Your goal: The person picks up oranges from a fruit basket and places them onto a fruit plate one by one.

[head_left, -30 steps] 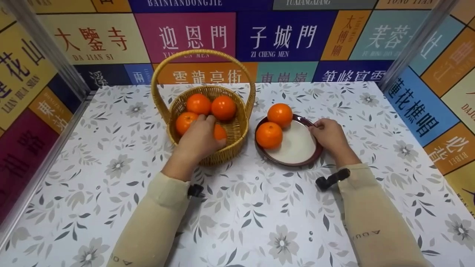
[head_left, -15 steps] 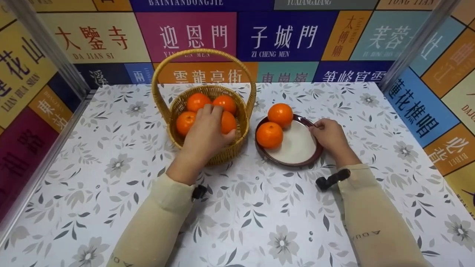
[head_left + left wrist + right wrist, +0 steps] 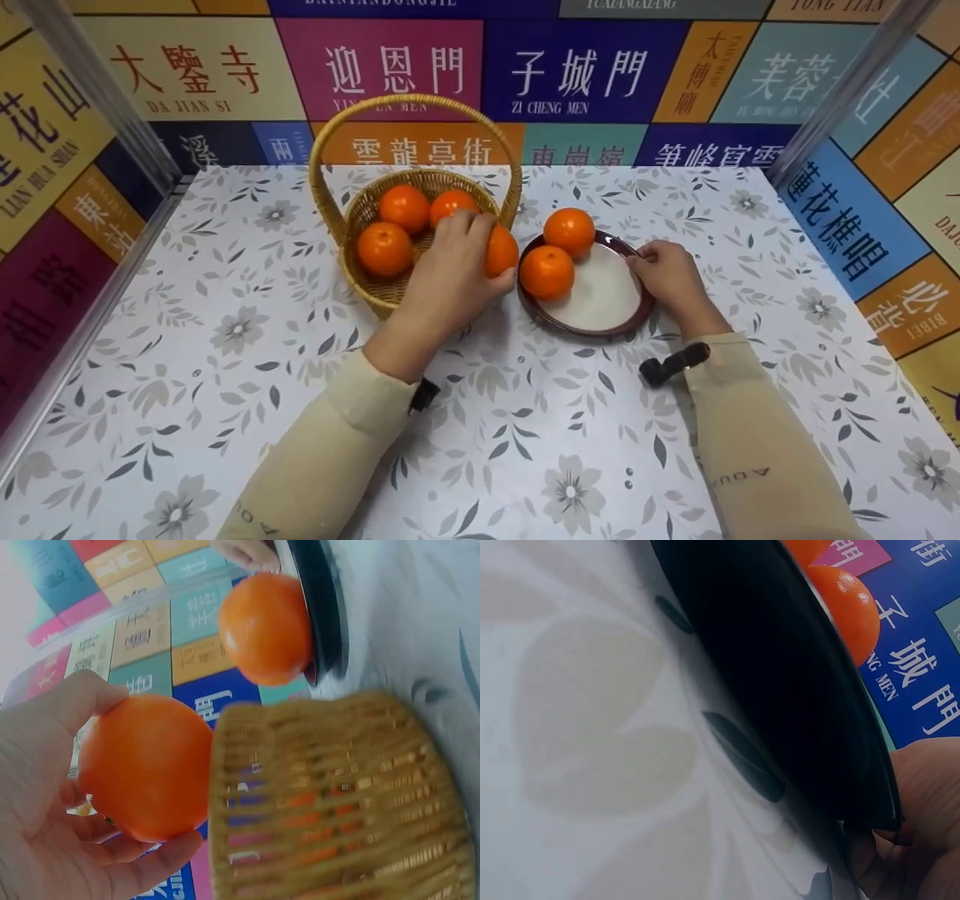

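Note:
My left hand (image 3: 454,270) grips an orange (image 3: 150,769), its thumb on one side and its fingers on the other. That orange is at the right rim of the wicker basket (image 3: 375,300), level with the rim or just above it. Three more oranges lie in the basket, one of them the orange at the left (image 3: 385,249). On the left part of a dark-rimmed plate (image 3: 611,292) sit a front orange (image 3: 547,272) and a back orange (image 3: 569,232). My right hand (image 3: 670,274) pinches the plate's right rim; its fingertips are partly hidden.
The basket's tall arched handle (image 3: 412,100) rises over its opening. A flower-patterned cloth (image 3: 480,450) covers the table. Panels with printed characters (image 3: 577,71) stand along the back and both sides.
My left hand has lifted the orange from the front of the basket and carried it right to the rim beside the plate. My right hand and the plate stay put.

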A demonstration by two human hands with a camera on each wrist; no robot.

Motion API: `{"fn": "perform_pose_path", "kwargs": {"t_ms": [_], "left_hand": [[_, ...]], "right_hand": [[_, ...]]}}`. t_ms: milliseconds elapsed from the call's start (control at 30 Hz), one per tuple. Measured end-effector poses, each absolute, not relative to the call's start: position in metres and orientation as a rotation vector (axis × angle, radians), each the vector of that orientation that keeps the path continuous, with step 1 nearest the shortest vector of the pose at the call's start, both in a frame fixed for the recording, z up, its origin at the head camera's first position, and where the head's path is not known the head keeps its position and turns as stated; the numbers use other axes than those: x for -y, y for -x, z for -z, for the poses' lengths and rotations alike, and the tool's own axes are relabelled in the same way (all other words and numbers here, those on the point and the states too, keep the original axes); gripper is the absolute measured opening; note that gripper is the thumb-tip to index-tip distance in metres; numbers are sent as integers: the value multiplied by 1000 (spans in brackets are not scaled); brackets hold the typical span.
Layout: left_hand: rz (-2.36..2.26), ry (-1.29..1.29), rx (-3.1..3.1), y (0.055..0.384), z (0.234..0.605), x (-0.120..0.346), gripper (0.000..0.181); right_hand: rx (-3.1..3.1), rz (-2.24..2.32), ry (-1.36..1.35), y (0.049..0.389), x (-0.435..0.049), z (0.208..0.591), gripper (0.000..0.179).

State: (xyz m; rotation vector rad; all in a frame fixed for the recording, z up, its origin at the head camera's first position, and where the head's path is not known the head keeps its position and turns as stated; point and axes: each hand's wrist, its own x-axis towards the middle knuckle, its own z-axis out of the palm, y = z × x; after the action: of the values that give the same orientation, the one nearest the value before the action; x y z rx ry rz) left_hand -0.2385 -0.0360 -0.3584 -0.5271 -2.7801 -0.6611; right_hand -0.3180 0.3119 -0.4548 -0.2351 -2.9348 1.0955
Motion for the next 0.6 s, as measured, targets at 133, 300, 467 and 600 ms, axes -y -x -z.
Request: {"fn": "perform_pose_path", "kwargs": {"t_ms": [133,300,467,600], "left_hand": [[617,605,2781,236,359,24,65],[542,684,2781,233,361,9,64],[499,718,2775,230,366,-4,63],[483,744,2776,229,372,-12,63]], "right_hand": [[2932,-1076,227,318,-313,455,30],[2927,-1075,209,318,-314,455,29],[2926,-1074,194,317,-314,454,29],[2928,-1071,191,317,-313,455,29]]}}
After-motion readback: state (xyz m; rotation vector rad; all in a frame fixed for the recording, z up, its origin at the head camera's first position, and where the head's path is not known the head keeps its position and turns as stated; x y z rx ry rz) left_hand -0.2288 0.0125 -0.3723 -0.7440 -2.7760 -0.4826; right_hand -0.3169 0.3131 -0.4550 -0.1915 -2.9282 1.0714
